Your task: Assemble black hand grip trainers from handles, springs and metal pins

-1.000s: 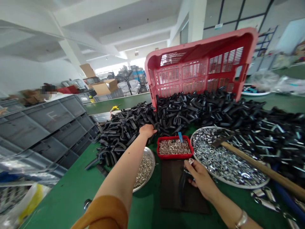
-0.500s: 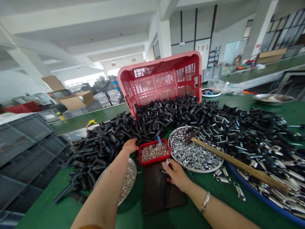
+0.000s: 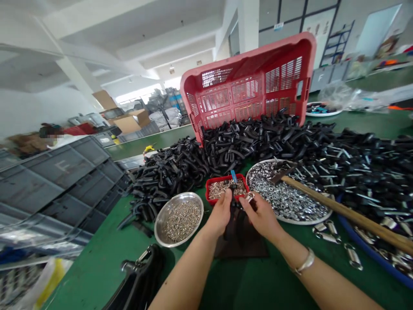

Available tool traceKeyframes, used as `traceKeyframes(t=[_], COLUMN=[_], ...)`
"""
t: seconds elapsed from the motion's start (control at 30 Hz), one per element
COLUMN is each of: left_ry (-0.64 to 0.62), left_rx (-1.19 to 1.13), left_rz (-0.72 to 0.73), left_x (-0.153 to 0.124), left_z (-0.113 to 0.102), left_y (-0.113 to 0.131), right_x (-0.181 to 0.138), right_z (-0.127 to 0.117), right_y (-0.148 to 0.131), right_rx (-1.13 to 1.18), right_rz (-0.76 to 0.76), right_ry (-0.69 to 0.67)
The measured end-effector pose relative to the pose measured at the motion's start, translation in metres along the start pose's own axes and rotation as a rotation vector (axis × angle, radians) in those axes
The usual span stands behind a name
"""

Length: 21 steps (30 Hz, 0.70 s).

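Above the dark pad (image 3: 254,245) my two hands have come together. My left hand (image 3: 220,216) is closed on a black handle-like part (image 3: 232,202), its thumb lying along the part. Close beside it, my right hand (image 3: 263,217) pinches a small metal spring (image 3: 249,196) between thumb and fingers; its fingertips are near the black part, and I cannot tell whether they touch it. Just behind the hands stands a red tray (image 3: 211,201) of small metal pins, partly hidden by the black part. A pile of similar black parts (image 3: 180,163) spreads behind.
A metal bowl (image 3: 158,230) of small metal pieces sits at left. Right of the tray, a hammer (image 3: 316,196) lies across a white plate (image 3: 298,222) of metal pieces. Loose springs (image 3: 353,257) lie near a blue-rimmed tray (image 3: 383,269). A tipped red crate (image 3: 248,60) stands behind.
My left hand has come back from the black pile to meet my right hand, now with a black part in it. The right hand still has the spring. The view has turned left.
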<state>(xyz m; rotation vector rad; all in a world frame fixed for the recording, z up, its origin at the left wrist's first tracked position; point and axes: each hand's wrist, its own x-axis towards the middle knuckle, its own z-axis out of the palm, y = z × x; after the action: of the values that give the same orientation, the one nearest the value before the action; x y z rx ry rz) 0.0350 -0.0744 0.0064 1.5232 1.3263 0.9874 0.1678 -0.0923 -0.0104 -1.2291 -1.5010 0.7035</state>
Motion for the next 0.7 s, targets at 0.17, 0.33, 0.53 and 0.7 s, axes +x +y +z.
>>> traceKeyframes(t=[0.17, 0.33, 0.53, 0.7], left_ry=[0.097, 0.165, 0.239, 0.217], left_rx=[-0.085, -0.111, -0.055, 0.017], left_rz=[-0.018, -0.034, 0.075, 0.195], left_x=[-0.014, -0.01, -0.011, -0.018], left_z=[0.005, -0.001, 0.0, -0.001], left_y=[-0.009, -0.009, -0.009, -0.002], right_x=[-0.004, -0.005, -0.007, -0.006], right_z=[0.002, 0.003, 0.004, 0.003], right_y=[-0.005, -0.009, -0.014, -0.015], right_rx=[-0.07, -0.109, -0.216, -0.293], right_rz=[-0.073, -0.121, -0.212, -0.276], right_ry=[-0.008, 0.026, 0.085, 0.039])
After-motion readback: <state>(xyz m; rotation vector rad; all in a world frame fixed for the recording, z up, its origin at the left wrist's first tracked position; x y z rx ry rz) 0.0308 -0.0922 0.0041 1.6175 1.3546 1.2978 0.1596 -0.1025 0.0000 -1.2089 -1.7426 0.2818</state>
